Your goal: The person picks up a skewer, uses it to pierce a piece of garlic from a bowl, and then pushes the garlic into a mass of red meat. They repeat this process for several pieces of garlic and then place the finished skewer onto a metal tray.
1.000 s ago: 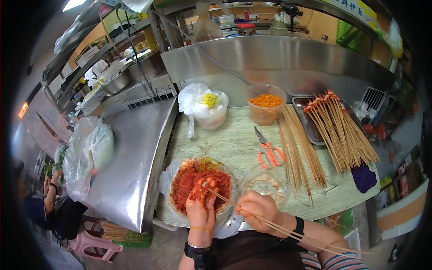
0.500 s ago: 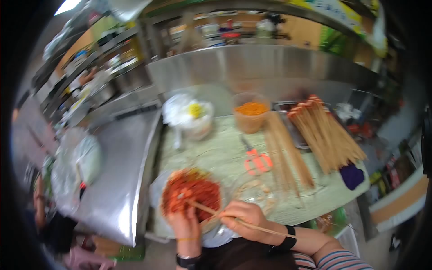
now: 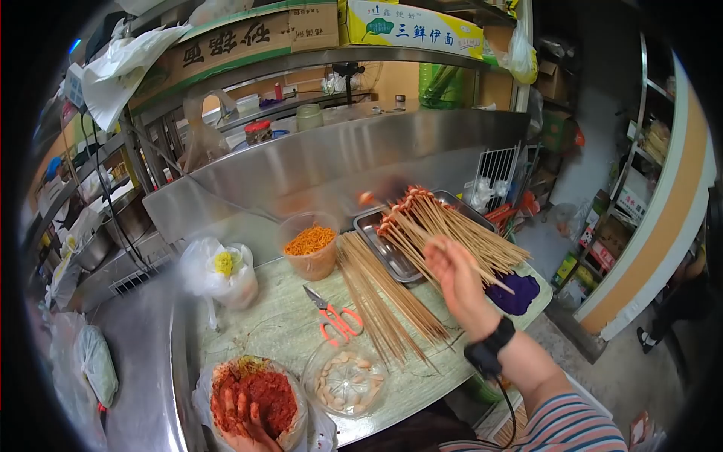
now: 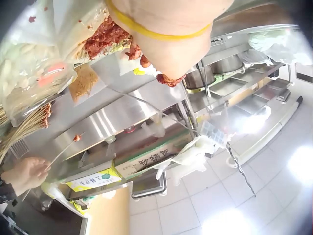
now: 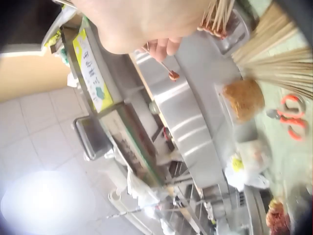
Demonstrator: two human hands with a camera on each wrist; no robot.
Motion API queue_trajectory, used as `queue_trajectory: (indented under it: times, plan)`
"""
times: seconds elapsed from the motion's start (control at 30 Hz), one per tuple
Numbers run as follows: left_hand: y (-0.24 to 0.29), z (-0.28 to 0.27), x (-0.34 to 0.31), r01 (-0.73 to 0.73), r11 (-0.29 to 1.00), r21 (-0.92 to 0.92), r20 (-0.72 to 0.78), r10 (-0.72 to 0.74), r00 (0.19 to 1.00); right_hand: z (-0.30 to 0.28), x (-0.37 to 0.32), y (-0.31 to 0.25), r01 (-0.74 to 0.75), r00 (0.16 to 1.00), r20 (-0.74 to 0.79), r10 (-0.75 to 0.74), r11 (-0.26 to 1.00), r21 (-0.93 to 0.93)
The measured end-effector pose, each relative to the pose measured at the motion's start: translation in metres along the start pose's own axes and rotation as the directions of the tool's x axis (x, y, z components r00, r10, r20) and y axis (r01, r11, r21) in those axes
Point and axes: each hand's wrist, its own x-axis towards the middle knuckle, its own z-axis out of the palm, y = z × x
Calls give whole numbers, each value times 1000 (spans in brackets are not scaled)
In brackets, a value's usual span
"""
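My right hand (image 3: 461, 285) holds a thin bamboo skewer (image 4: 62, 152) at the right of the table. A small reddish piece of food (image 3: 367, 197) sits on the skewer's tip, near the metal tray (image 3: 399, 265). In that tray, and reaching past its edge, lies a pile of skewers (image 3: 467, 237) with similar red-and-white tips. My left hand (image 3: 245, 422) is low over the plastic-lined bowl of red seasoning paste (image 3: 275, 399), its relaxed fingers smeared with the paste. Beside the bowl stands a clear round container (image 3: 348, 383) holding pale pieces.
Bare skewers (image 3: 388, 290) lie beside the tray, with orange-handled scissors (image 3: 331, 315) to their left. A tub of orange shreds (image 3: 310, 245) and a bagged white tub (image 3: 233, 279) stand towards the back. A purple cloth (image 3: 516, 294) lies at the table's right end.
My right hand has gone from the paste bowl to the tray with the skewer, away from my left hand. My left hand stays at the bowl. The head view has swung right.
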Motion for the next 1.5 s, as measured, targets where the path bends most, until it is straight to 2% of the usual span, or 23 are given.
queue_trajectory:
  times: [0.03,0.1,0.23,0.27,0.4,0.47,0.53,0.57,0.6,0.67,0.7,0.73,0.8,0.87,0.9,0.93,0.97,1.0,1.03,1.1,1.33,1.4,1.5]
  plan:
    - [-2,-1,0,-3,1000,2,1,3,1000,-5,23,4,-1,998,-56,3,1000,27]
    - [-8,-3,0,-103,975,198,44,96,994,-19,64,20,-5,993,-113,11,998,59]
    - [-10,-4,1,-147,949,280,74,131,989,-43,111,64,-65,936,-345,64,998,10]
    - [-12,-6,1,-110,965,240,25,107,994,-46,116,72,-80,902,-427,64,997,-20]
    - [-9,2,1,-48,979,198,-63,62,996,-63,111,88,-105,908,-406,109,994,32]
    - [-19,-15,6,-37,978,204,-47,48,998,-60,105,78,-143,909,-376,177,983,115]
    - [-26,-25,8,-30,975,219,-47,41,998,-40,87,57,-316,853,-300,427,880,354]
    - [-26,-22,7,-37,980,197,-44,47,998,-26,75,49,-364,871,-195,451,859,361]
    - [-26,-21,7,-48,984,172,-43,56,997,-5,59,37,-384,866,-179,468,850,361]
    - [-27,-24,7,-61,983,172,-49,71,996,42,21,11,-340,940,77,332,890,305]
    - [-27,-25,7,-57,991,122,-53,64,997,56,4,2,-271,950,245,196,906,324]
    - [-27,-25,7,-58,996,72,-56,62,997,70,-13,-7,-204,916,399,46,909,364]
    - [-26,-22,8,-57,997,57,-86,62,994,107,-57,-40,-183,899,437,13,919,350]
    - [-28,-21,9,-49,996,80,-114,58,992,121,-86,-47,-128,815,560,-149,896,425]
    - [-27,-22,8,-47,997,62,-95,52,994,127,-86,-48,-188,792,594,-139,871,454]
    - [-27,-22,9,-48,998,45,-75,51,996,129,-82,-47,-234,550,766,-333,818,525]
    - [-30,-25,10,-63,994,92,-53,68,996,131,-77,-45,-300,259,808,-529,751,588]
    - [-30,-27,10,-71,987,143,-32,77,997,138,-81,-44,-359,113,761,-638,688,631]
    - [-30,-27,9,-70,994,89,-39,74,996,145,-85,-43,-435,-36,688,-725,631,643]
    - [-30,-27,7,-75,997,35,-26,76,997,152,-105,-44,-251,39,701,-712,672,696]
    - [-33,-27,6,-91,979,181,25,88,996,147,-101,-31,-355,-13,731,-682,687,634]
    - [-31,-26,6,-98,988,117,34,94,995,145,-98,-32,-328,7,730,-683,688,647]
    - [-32,-28,7,-70,982,177,19,68,997,146,-96,-35,-293,13,742,-670,707,644]
